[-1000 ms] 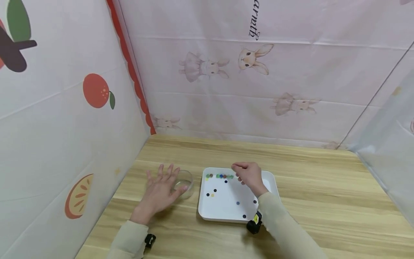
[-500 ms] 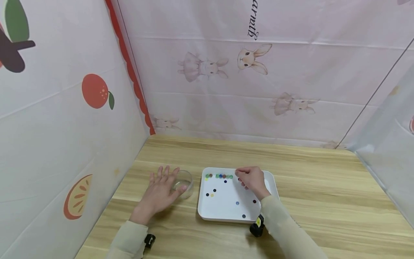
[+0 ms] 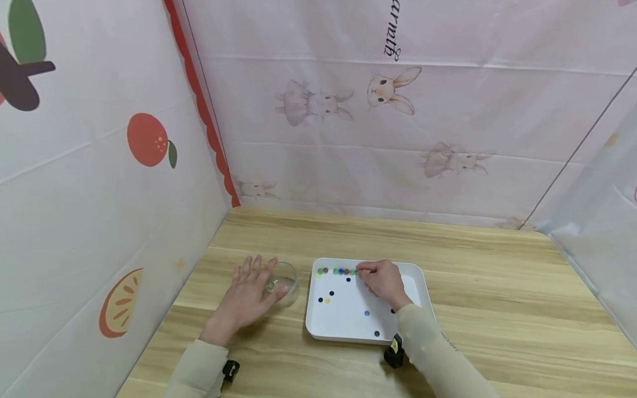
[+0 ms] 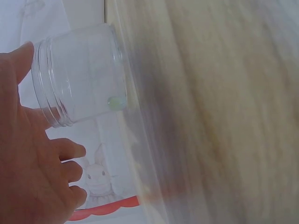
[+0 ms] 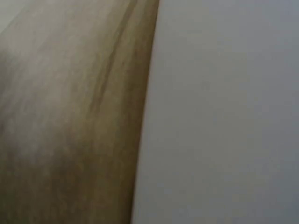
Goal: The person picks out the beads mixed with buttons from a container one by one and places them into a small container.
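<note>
My left hand (image 3: 244, 298) spreads over a clear plastic jar (image 3: 285, 301), thumb and index finger spanning its threaded rim. In the left wrist view the jar (image 4: 84, 70) has one pale green marble (image 4: 116, 102) at its bottom. To the right, a white tray (image 3: 343, 331) carries a row of coloured marbles along its far side, among them a blue marble (image 3: 341, 271) and a red marble (image 3: 346, 271). My right hand (image 3: 385, 282) pinches at the row's right end, its fingertips partly covering a green marble (image 3: 356, 272). In the right wrist view only tray and table show.
Several small black dots and a blue dot (image 3: 367, 313) lie scattered over the tray, with yellow ones at its left. The wooden table (image 3: 487, 309) extends right of the tray. Printed cloth walls (image 3: 308, 166) stand at the back and sides.
My right hand shifts slightly right, then comes back left and lower to the end of the marble row. The left hand stays at the jar, where a green marble now shows.
</note>
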The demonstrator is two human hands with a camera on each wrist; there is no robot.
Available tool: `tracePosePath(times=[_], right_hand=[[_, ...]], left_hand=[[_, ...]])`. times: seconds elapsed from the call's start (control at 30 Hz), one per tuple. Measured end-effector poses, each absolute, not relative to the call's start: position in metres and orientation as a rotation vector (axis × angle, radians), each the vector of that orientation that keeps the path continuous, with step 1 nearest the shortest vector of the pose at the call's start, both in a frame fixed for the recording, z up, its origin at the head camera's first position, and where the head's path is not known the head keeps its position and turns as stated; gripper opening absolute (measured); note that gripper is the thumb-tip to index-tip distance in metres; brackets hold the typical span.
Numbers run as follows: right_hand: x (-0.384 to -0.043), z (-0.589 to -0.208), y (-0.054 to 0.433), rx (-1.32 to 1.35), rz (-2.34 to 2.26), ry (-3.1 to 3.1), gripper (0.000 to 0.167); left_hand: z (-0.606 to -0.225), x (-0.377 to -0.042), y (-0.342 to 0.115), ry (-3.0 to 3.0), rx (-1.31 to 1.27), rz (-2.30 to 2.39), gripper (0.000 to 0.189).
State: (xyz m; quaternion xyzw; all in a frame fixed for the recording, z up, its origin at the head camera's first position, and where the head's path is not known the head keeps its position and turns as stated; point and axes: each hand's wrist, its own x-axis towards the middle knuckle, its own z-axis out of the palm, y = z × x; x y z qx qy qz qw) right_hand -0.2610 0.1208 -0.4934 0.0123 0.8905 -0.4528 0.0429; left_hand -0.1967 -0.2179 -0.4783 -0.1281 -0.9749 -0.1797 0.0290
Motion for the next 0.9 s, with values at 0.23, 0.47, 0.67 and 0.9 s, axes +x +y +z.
tracePosePath(times=[0.23,0.47,0.67,0.9], right_hand=[[-0.2617,-0.4953,0.1215,0.063,-1.378,2.729,0.02],[-0.2613,-0.4962,0.1234,0.051,-1.386,2.729,0.02],[-0.2623,-0.4996,0.1241,0.053,-1.385,2.738,0.019],[-0.2621,-0.5019,0.1241,0.012,-1.372,2.789,0.018]], left_hand=[[-0.4774,-0.1971,-0.2173,-3.01,-0.397,-0.541,0.081],[-0.4752,-0.1959,-0.2163,-3.009,-0.395,-0.555,0.08],[-0.4745,-0.1963,-0.2157,-3.012,-0.396,-0.553,0.08],[-0.4752,-0.1972,-0.2155,-3.003,-0.395,-0.546,0.08]])
